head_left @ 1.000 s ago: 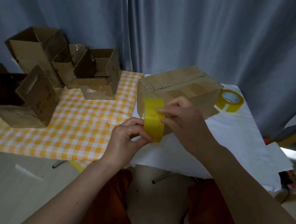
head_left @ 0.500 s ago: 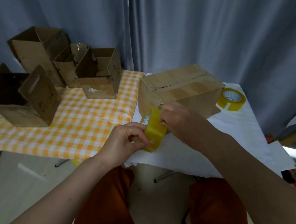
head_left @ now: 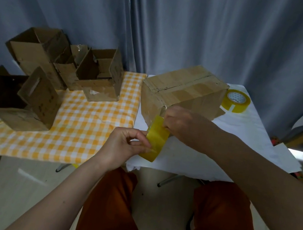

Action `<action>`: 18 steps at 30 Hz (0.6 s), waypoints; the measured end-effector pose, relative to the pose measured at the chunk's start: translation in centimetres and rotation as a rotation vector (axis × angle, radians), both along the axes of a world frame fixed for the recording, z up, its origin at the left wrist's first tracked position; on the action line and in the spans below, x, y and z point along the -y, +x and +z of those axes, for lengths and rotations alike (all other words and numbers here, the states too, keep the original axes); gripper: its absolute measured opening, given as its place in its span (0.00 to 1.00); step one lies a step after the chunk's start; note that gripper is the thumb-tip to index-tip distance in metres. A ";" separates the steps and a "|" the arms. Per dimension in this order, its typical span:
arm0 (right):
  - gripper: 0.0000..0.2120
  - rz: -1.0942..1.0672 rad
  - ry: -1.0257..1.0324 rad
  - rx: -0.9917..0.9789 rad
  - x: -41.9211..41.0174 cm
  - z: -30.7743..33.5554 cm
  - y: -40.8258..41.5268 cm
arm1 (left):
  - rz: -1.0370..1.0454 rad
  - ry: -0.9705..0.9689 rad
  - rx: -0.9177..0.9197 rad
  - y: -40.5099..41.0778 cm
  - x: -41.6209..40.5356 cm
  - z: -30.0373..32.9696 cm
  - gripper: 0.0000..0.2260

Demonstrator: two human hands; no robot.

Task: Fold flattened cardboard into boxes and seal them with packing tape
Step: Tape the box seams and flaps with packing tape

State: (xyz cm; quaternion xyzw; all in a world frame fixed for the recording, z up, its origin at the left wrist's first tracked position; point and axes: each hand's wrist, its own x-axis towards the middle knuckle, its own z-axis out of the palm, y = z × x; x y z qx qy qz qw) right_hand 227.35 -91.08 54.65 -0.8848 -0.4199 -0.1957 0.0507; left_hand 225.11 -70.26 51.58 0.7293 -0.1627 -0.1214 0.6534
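Both hands meet at the near bench edge: left hand [head_left: 122, 146] grips the yellow tape roll [head_left: 155, 140] w/ curled fingers, roll standing on edge, tilted; right hand [head_left: 182, 124] pinches what looks like the free tape end at the roll's top, just under the near corner of the closed box [head_left: 181, 93]. Can't see the strip itself clearly. Box sits directly beyond the hands, touching the right hand; its top seam runs away and to the right, so the tape prob. needs to go up and over along that line, w/ the right hand nearer. Farther out: spare tape roll [head_left: 236, 101] right of box, open boxes [head_left: 58, 73] on the checked cloth [head_left: 85, 132] left, white cloth [head_left: 242, 132], grey curtain [head_left: 180, 20] behind.
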 end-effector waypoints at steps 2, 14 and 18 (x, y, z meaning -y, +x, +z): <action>0.11 0.012 -0.027 0.036 -0.1 -0.1 0.0 | -0.003 -0.003 -0.010 0.0 -0.1 0.0 0.12; 0.03 -0.112 0.235 -0.345 0.2 -0.4 -0.4 | 0.074 0.101 -0.010 0.8 -0.1 -0.5 0.11; 0.06 -0.211 0.501 -0.495 -0.3 -0.2 -0.7 | 0.046 0.092 -0.040 0.9 0.4 -0.5 0.11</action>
